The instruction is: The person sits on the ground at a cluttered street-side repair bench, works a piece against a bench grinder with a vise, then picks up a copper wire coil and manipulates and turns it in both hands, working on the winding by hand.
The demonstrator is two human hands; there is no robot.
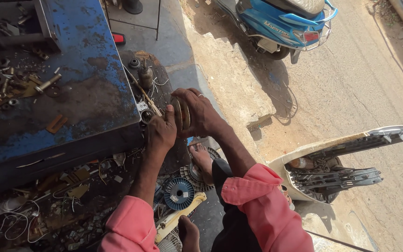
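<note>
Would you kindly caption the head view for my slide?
Both hands, left hand and right hand, grip a round metal disc beside a blue workbench.

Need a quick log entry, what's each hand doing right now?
Left hand: closed on the round metal disc.
Right hand: closed over the same disc from its other side.

Strong sun falls from the upper right and makes the sandy dirt road [350,84] very bright, almost washed out. The parked blue scooter [281,21] throws a dark shadow on it. The scratched blue metal bench [85,70] sits in dim shade, its bottom left corner murky. The picture is sharp, bending slightly at the edges.
</note>
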